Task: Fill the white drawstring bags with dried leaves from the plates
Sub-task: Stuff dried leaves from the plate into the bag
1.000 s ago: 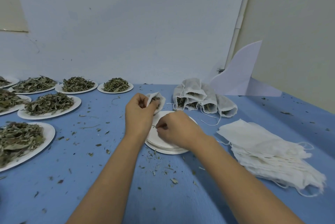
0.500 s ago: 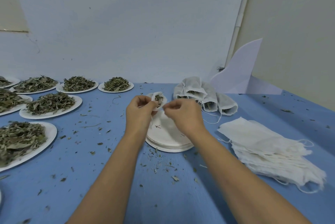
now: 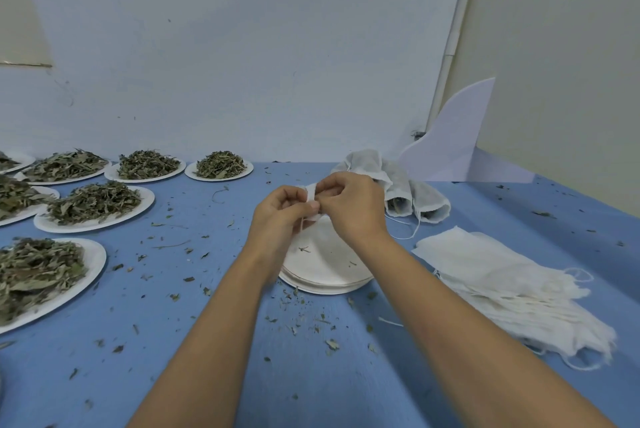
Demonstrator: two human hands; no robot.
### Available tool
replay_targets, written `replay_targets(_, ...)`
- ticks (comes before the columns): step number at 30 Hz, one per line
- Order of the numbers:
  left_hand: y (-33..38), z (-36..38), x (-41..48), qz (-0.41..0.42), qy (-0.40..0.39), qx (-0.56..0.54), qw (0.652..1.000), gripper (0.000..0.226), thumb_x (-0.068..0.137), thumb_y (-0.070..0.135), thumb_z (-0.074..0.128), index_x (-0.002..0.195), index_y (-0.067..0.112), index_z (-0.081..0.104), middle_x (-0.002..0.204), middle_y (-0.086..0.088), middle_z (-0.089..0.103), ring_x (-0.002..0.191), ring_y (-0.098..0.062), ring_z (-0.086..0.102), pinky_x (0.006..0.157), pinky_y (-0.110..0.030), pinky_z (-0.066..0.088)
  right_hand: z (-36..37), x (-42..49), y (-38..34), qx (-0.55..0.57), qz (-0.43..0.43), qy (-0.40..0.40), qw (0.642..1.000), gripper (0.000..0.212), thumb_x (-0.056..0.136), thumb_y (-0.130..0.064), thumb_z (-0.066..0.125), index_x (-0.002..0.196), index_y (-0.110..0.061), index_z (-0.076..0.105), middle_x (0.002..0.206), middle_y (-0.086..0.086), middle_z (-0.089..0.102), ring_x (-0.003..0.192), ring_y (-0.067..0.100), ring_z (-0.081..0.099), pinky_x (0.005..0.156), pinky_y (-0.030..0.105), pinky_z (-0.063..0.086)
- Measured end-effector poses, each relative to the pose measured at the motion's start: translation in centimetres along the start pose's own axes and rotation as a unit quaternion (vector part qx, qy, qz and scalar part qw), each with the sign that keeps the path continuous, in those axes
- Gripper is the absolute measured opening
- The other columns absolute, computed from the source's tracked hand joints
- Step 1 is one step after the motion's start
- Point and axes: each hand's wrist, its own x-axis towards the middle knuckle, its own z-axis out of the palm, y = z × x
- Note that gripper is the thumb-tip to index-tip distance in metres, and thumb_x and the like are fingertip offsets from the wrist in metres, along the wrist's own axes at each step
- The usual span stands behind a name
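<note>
A small white drawstring bag [image 3: 311,193] is held up over a stack of bare white plates [image 3: 325,261]. My left hand [image 3: 282,211] grips the bag from the left and my right hand [image 3: 349,204] pinches its top from the right; most of the bag is hidden between the fingers. A thin string hangs below it. Several plates heaped with dried leaves [image 3: 93,202] lie to the left. Filled bags [image 3: 401,188] lie in a cluster behind my right hand.
A pile of flat white bags [image 3: 512,289] lies at the right. Leaf crumbs are scattered across the blue tablecloth [image 3: 207,341]. A white curved board [image 3: 453,140] leans in the back right corner against the wall.
My right hand rose from the plate stack to the bag's mouth and joined the left hand there. The bag's opening, earlier showing leaves, is now covered by the fingers.
</note>
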Motion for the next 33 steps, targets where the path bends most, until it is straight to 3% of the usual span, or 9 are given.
replay_targets(2,0.1,0.0,0.1,-0.003,0.005,-0.02,1.0,0.016,0.083,-0.006,0.06,0.081,0.01,0.055,0.069,-0.002,0.064,0.065,-0.014,0.063,0.06,-0.022,0.05,-0.3,0.0,0.2,-0.005,-0.007,-0.025,1.0,0.013,0.076,-0.015,0.071,0.087,-0.022,0.075,0.072,-0.008,0.067,0.078,0.01,0.065,0.071,0.029,0.051)
replay_targets(6,0.3,0.0,0.3,0.001,0.046,-0.032,0.998,0.017,0.086,-0.007,0.055,0.081,0.009,0.056,0.071,-0.002,0.066,0.066,-0.013,0.063,0.065,-0.027,0.05,-0.9,0.1,0.7,0.118,0.001,-0.063,0.991,0.006,0.082,-0.019,0.071,0.084,-0.023,0.073,0.078,-0.013,0.069,0.076,-0.004,0.063,0.071,0.017,0.048)
replay_targets(10,0.8,0.1,0.2,0.019,0.081,-0.046,0.996,0.021,0.088,-0.007,0.05,0.078,0.012,0.054,0.074,-0.001,0.063,0.072,-0.016,0.061,0.073,-0.035,0.051,-0.8,0.5,1.1,0.14,-0.01,-0.01,0.99,0.019,0.085,-0.02,0.069,0.101,-0.029,0.065,0.102,-0.009,0.064,0.089,0.01,0.06,0.082,0.026,0.049)
replay_targets(13,1.3,0.0,0.2,0.039,0.062,-0.079,0.994,0.024,0.087,-0.01,0.043,0.077,0.01,0.051,0.063,0.004,0.063,0.064,-0.013,0.063,0.064,-0.03,0.056,-0.4,1.0,0.5,0.154,0.034,-0.113,0.981,0.034,0.091,-0.021,0.062,0.125,-0.021,0.058,0.12,0.0,0.059,0.099,0.015,0.061,0.086,0.029,0.052)
replay_targets(16,1.7,0.2,0.3,0.045,0.063,-0.091,0.993,0.022,0.088,-0.008,0.041,0.077,0.01,0.049,0.062,0.002,0.063,0.059,-0.012,0.063,0.056,-0.028,0.054,-0.2,1.1,0.0,0.185,0.035,-0.11,0.976,0.024,0.088,-0.01,0.063,0.111,-0.013,0.067,0.094,0.0,0.068,0.086,0.014,0.066,0.073,0.021,0.054)
replay_targets(19,1.6,0.5,0.0,0.038,0.09,-0.013,0.995,0.009,0.089,0.005,0.058,0.086,0.01,0.052,0.078,-0.004,0.063,0.066,-0.01,0.063,0.066,-0.031,0.056,0.0,0.8,0.0,0.159,0.023,-0.078,0.984,0.016,0.08,-0.007,0.068,0.089,-0.02,0.07,0.079,-0.004,0.065,0.08,0.013,0.065,0.076,0.027,0.055)
replay_targets(22,1.1,0.7,-0.1,0.028,0.113,0.052,0.992,0.022,0.082,0.014,0.072,0.095,0.01,0.055,0.087,-0.01,0.062,0.075,-0.018,0.062,0.079,-0.038,0.053,0.1,0.4,-0.2,0.19,0.036,-0.111,0.975,0.026,0.079,0.003,0.065,0.089,-0.02,0.066,0.084,0.003,0.066,0.078,0.014,0.064,0.076,0.026,0.055)
replay_targets(26,1.4,0.7,-0.3,0.018,0.112,0.023,0.993,0.017,0.083,0.005,0.069,0.084,0.012,0.054,0.079,-0.012,0.059,0.069,-0.02,0.06,0.075,-0.038,0.053,-0.7,0.2,-0.6,0.327,0.112,-0.188,0.92,0.04,0.077,0.018,0.054,0.1,-0.013,0.064,0.093,0.008,0.066,0.075,0.013,0.064,0.065,0.019,0.053)
replay_targets(33,1.0,0.7,-0.4,0.049,0.062,0.099,0.992,0.03,0.081,-0.005,0.065,0.071,0.016,0.046,0.073,-0.009,0.046,0.075,-0.023,0.05,0.073,-0.041,0.044,-1.5,0.1,-0.1,0.314,0.19,-0.2,0.908,0.012,0.084,-0.008,0.056,0.079,-0.014,0.065,0.058,-0.007,0.061,0.054,0.004,0.055,0.057,0.019,0.044)
